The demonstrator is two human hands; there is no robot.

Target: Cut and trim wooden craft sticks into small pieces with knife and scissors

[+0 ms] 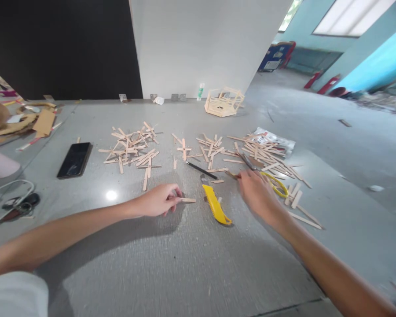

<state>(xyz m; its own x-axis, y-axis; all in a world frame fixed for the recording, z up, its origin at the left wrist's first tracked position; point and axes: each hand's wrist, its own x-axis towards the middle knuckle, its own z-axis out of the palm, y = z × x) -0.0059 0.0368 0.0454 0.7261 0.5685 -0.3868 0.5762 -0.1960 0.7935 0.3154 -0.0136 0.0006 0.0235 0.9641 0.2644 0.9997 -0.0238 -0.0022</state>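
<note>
Held stick: short, flat, pale wooden stick (188, 200), above mid-desk; left hand (158, 200) pinches one end, narrow grip, so we judge its other end is kept exposed.
Right hand (255, 189): fingertips at small brownish piece (231, 175); gripped or just touched, we can't tell.
Cutter: yellow plastic box cutter (216, 204) between hands, probably for quick reach; black pen (201, 169) just beyond.
Scissors: yellow-handled metal scissors (286, 192) beside right hand, partly under sticks.
Piles: loose pale wooden sticks (128, 145) beyond hands; we guess pushed off the working spot.
Frame: pale many-sided wooden frame (220, 110) at back, likely parked from knocks.
Edges: white panel (198, 44) bounds grey desk (145, 273) behind; right edge, we can't trace.
Room: forearms have space nearer us; cutter limits left hand rightward.
</note>
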